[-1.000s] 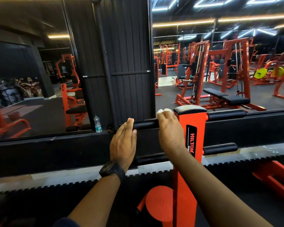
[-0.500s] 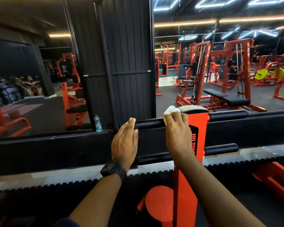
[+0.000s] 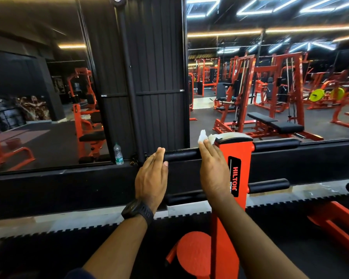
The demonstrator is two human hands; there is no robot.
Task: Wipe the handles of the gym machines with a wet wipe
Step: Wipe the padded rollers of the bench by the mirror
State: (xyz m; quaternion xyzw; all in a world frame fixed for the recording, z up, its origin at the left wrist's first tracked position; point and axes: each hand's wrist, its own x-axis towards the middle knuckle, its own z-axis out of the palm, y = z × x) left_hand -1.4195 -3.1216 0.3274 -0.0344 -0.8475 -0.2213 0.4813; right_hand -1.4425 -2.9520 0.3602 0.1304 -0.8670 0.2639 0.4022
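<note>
Nearest, a round orange plate (image 3: 193, 254) sits at the foot of an orange post (image 3: 239, 156) labelled HILTON. A black watch (image 3: 137, 210) circles the left wrist. The left hand (image 3: 151, 178) lies flat over the outer end of the upper left handle (image 3: 181, 155), a black padded bar; its grip is wide, fingers straight and together, holding nothing. The right hand (image 3: 214, 168) reaches over the inner end of the same bar, where it meets the post. Its grip is also flat, straight fingers pressing the wet wipe (image 3: 205, 137) against the post's top beside the black cap (image 3: 236, 138); the thumb is hidden. The crumpled white wipe sticks out past the fingertips. Three more padded bars project from the post. Beyond, a water bottle (image 3: 118, 152) stands upright against the dark wall panel, and mirrors (image 3: 270, 87) show orange machines.
</note>
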